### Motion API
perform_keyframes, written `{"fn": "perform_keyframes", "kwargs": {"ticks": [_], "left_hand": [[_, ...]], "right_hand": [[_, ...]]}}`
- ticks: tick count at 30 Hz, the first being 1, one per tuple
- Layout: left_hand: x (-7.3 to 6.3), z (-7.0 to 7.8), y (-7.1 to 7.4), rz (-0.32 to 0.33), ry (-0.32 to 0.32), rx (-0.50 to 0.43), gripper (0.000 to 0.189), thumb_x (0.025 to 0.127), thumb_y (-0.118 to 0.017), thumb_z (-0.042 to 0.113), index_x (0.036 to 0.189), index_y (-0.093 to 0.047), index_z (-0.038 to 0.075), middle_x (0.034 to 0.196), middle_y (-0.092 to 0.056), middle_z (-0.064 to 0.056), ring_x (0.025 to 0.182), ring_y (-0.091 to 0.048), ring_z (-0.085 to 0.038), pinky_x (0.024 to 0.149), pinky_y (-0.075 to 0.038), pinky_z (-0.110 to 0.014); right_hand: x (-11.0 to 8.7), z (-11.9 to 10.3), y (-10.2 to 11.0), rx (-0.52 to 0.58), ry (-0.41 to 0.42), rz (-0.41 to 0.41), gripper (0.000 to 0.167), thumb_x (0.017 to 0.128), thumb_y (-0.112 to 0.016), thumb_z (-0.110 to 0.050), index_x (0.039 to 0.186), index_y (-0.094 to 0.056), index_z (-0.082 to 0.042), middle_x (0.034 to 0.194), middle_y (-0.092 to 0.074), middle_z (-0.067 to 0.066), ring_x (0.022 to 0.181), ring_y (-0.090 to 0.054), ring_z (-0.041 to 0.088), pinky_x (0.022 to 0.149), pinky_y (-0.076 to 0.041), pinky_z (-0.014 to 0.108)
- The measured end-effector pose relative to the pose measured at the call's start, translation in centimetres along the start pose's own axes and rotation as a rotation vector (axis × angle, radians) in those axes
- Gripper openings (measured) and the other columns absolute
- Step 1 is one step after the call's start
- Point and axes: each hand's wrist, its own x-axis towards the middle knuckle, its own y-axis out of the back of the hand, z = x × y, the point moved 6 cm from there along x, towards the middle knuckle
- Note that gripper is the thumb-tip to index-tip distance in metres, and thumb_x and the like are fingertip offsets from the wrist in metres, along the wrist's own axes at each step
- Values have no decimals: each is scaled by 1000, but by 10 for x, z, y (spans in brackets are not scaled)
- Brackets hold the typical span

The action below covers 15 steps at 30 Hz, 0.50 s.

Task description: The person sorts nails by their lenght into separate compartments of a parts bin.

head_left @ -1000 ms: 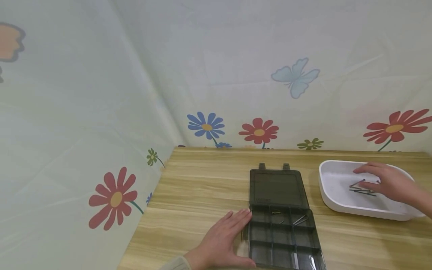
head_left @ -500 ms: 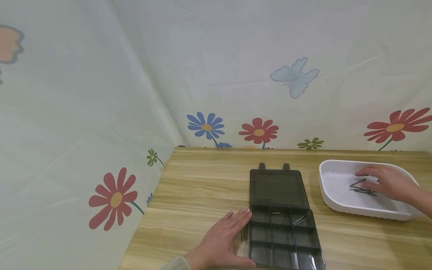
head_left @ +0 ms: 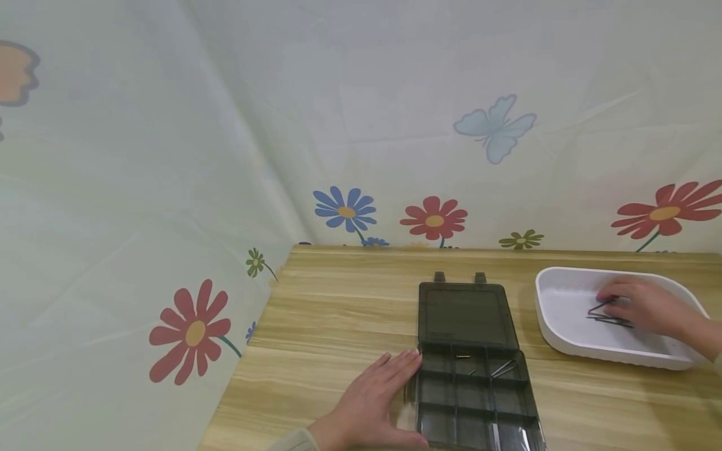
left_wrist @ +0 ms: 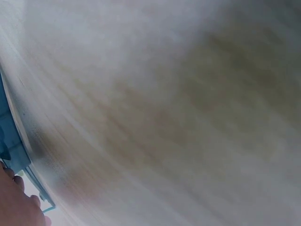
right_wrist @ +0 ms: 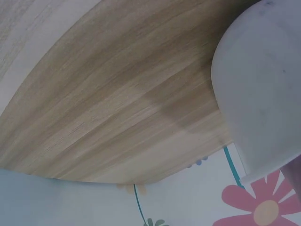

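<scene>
In the head view, my left hand (head_left: 369, 401) lies with extended fingers along the left edge of a dark translucent compartment box (head_left: 470, 381). Its lid (head_left: 465, 316) is folded back flat, away from me. A brass-coloured screw (head_left: 463, 357) and several thin metal pieces (head_left: 504, 369) lie in its far compartments. My right hand (head_left: 648, 307) reaches into a white tray (head_left: 555, 341), thumb and fingertips at several long thin dark screws or nails (head_left: 609, 320). Whether it pinches one is too small to tell. The left wrist view catches the left fingers (left_wrist: 21, 202) against the box (left_wrist: 14, 146).
A wooden table (head_left: 333, 300) carries the box and, to its right, the tray. A printed cloth (head_left: 383, 113) with flowers and a butterfly hangs behind and to the left. In the right wrist view, the tray's wall (right_wrist: 258, 89) fills the right side.
My right hand has lowered slightly in the tray, and its fingertips have drawn closer together over the thin dark pieces. The left hand and the box have stayed put.
</scene>
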Motion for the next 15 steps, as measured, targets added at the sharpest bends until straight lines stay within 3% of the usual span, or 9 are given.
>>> {"fn": "perform_keyframes", "kwargs": {"ticks": [8, 15], "left_hand": [[0, 0, -1, 16, -6, 26, 124, 82, -64, 88, 171, -24, 11, 177, -27, -4, 162, -25, -15, 131, -29, -43], [0, 0, -2, 20, -6, 25, 125, 82, -63, 89, 171, -25, 10, 177, -26, -5, 162, -25, -15, 130, -30, -43]], "right_hand": [[2, 3, -4, 24, -27, -34, 26, 72, -96, -3, 85, -76, -14, 88, -69, -9, 78, -57, 1, 66, -58, 33], [3, 5, -10, 39, -111, -113, 20, 77, -93, -4, 86, -77, -12, 87, -70, -5, 80, -61, 13, 71, -61, 42]]}}
